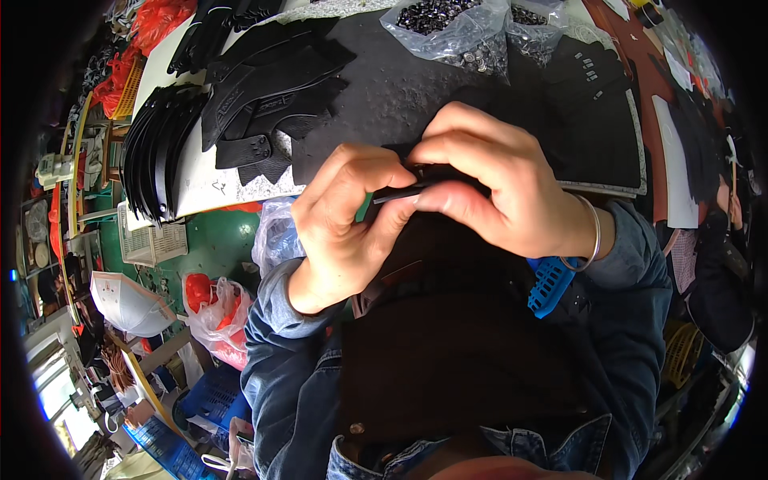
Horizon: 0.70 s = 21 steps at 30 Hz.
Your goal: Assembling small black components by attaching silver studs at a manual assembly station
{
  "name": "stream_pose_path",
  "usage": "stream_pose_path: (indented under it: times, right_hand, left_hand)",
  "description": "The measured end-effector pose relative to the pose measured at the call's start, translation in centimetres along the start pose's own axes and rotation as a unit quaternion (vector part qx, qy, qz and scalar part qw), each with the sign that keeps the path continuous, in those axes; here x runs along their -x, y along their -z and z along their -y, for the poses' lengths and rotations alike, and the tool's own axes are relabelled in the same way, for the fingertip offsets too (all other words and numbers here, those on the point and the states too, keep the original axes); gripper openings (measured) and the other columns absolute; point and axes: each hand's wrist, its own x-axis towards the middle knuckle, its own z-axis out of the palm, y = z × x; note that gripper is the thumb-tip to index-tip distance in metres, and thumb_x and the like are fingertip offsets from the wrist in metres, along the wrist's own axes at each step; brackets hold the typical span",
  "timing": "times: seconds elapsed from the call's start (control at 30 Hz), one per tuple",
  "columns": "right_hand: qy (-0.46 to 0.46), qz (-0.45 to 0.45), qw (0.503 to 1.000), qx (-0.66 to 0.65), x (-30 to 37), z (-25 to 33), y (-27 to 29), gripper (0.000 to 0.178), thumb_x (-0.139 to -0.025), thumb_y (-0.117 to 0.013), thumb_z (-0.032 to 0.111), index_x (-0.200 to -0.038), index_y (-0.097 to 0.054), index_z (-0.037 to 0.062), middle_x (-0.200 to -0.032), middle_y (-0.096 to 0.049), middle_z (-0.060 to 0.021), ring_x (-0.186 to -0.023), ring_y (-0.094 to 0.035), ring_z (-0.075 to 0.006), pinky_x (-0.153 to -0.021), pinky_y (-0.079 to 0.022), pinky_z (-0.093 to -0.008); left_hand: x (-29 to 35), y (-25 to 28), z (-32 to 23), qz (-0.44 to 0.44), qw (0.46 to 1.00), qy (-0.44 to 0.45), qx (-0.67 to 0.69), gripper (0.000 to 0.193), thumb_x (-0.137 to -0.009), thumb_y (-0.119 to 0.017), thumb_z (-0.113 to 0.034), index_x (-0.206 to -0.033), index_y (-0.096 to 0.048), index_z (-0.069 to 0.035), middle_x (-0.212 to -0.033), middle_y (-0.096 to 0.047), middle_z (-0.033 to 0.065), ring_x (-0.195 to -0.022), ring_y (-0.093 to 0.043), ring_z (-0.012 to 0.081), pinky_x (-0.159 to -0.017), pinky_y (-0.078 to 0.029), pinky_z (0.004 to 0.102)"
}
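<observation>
My left hand point(340, 220) and my right hand point(500, 184) meet in front of my chest, at the near edge of the table. Thumbs and forefingers of both pinch a narrow black strip point(394, 194), which looks like leather. Most of the strip is hidden by the fingers, so its full shape cannot be made out. Beyond the hands lies a dark work mat point(376, 96). Black cut pieces point(264, 96) are heaped on the table to the left, next to a bundle of long black straps point(160, 152).
Clear plastic bags of small metal fasteners point(448, 40) sit at the table's back. A few small silver parts point(588, 68) lie on the black surface at right. Below left are a white crate point(152, 240), a folded umbrella point(132, 304) and a bag with red contents point(216, 312).
</observation>
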Motion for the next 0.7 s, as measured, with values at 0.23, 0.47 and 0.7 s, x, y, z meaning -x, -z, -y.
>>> stream_pose_path:
  times: [0.23, 0.47, 0.7]
  right_hand:
    - [0.092, -0.042, 0.99, 0.097, 0.3, 0.3, -0.5, 0.032, -0.067, -0.072, 0.022, -0.083, -0.055, 0.0009, -0.079, -0.05, -0.0079, -0.063, -0.053, -0.0228, -0.054, -0.046, -0.0321]
    - [0.054, 0.006, 0.988, 0.148, 0.1, 0.3, 1.3, 0.029, -0.066, -0.073, 0.018, -0.083, -0.055, 0.0029, -0.08, -0.057, -0.0091, -0.069, -0.058, -0.0253, -0.06, -0.046, -0.0341]
    - [0.052, 0.063, 0.976, 0.204, 0.5, -1.0, 5.2, 0.014, -0.075, -0.062, 0.012, -0.072, -0.049, 0.0069, -0.059, -0.055, -0.0077, -0.059, -0.058, -0.0245, -0.057, -0.045, -0.0345]
  left_hand:
    - [0.4, -0.2, -0.1, -0.015, 0.999, 0.026, 0.024, 0.022, -0.067, -0.075, -0.001, -0.082, -0.058, 0.0, -0.078, -0.06, 0.0103, -0.068, -0.059, 0.0202, -0.059, -0.047, 0.0277]
    - [-0.6, 1.0, 0.0, -0.023, 1.0, -0.015, -0.011, 0.023, -0.067, -0.075, 0.0, -0.082, -0.058, 0.0, -0.078, -0.059, 0.0104, -0.069, -0.057, 0.0202, -0.062, -0.047, 0.0293]
    - [-1.6, 4.3, -1.3, -0.031, 0.902, -0.054, -0.428, 0.046, -0.07, -0.075, -0.015, -0.109, -0.054, -0.002, -0.099, -0.057, 0.0127, -0.099, -0.053, 0.0292, -0.091, -0.038, 0.0417]
